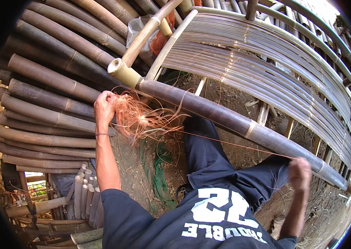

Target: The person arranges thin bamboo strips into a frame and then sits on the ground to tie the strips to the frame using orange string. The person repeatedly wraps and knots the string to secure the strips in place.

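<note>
With our left hand [105, 108] we pinch a curly tangle of orange fibre [139, 118] — it is beside the smooth, round bamboo pole [213, 108]. A thin strand [233, 142] runs toward our right hand [299, 173] — blurred, its grip we cannot tell.

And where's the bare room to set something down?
Mostly bare brown dirt lies between the left forearm and crumpled green cloth; a hand might pass between the dark bamboo rail and pale slatted bamboo panel. Crowded: brown bamboo poles at left, orange fibre tangle at the left hand.
</note>
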